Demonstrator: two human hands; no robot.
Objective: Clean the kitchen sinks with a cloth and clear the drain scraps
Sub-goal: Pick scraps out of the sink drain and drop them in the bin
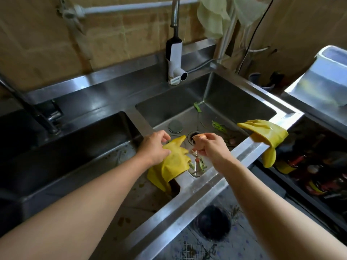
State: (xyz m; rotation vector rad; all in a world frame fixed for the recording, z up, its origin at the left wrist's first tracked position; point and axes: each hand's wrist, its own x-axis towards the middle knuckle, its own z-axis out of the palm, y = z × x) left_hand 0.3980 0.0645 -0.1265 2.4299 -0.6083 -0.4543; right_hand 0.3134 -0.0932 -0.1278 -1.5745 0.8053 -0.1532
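The right hand [210, 145] is curled around a small brownish eggshell-like scrap [199, 136], holding it just above the round steel drain opening [194, 135] of the right stainless sink basin [234, 102]; if that grip loosens, the fragile piece could crack and drop its bits down the open drain, which is exactly where scraps should not go. The left hand [155, 147] pinches the yellow rubber glove [172, 162] draped over the divider between the basins, and a tug could sweep the green vegetable peelings [200, 166] lying beside it over into the dark left basin [65, 147]. More green leaf scraps [217, 126] lie on the right basin floor near the drain, with a round grey drain stopper [175, 126] set just beside the opening. A second yellow rubber glove [266, 136] hangs over the front right rim, likely to slide off if bumped. The steel looks dull, spotted and unwiped
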